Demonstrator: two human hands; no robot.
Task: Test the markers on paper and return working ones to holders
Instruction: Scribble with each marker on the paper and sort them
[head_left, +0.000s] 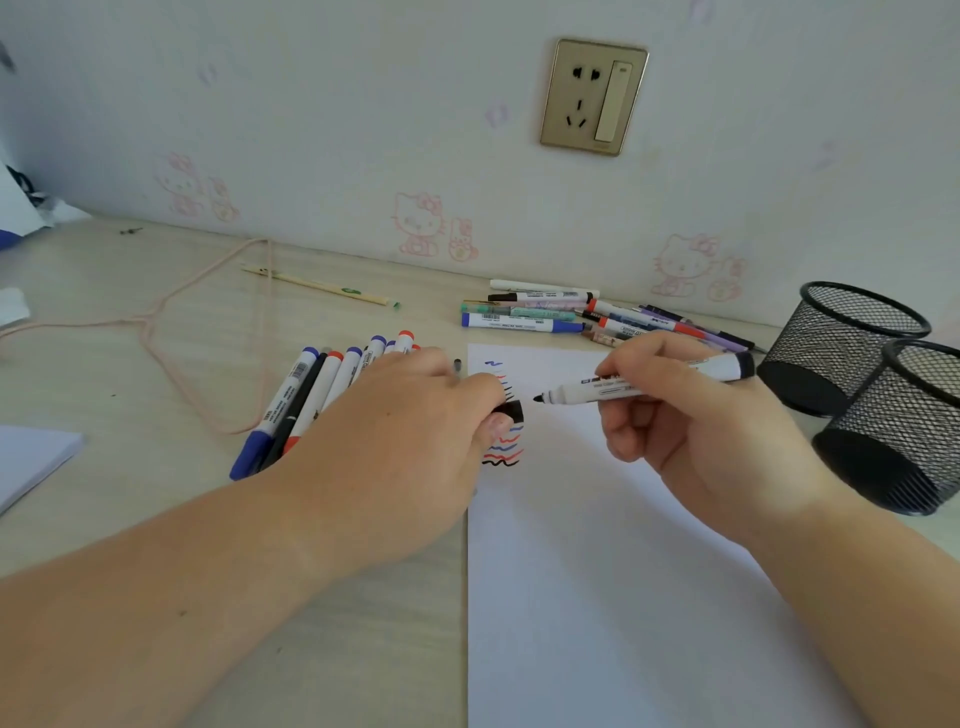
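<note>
My right hand (670, 405) grips an uncapped black marker (717, 368), its tip pointing left just above the white paper (597, 571). My left hand (410, 431) pinches the marker's black cap (513, 410) a short way from the tip. Blue, red and black squiggles (503, 453) run down the paper's left edge, partly hidden by my left fingers. A row of capped markers (311, 395) lies left of the paper, partly under my left hand. Another pile of markers and pens (571, 317) lies beyond the paper. Two black mesh holders (831, 353) (904, 431) stand at the right.
A thin wooden stick (317, 285) and a pink cord (171, 338) lie on the desk at the back left. A white pad's corner (31, 457) shows at the left edge. A wall with a socket (595, 97) bounds the desk behind.
</note>
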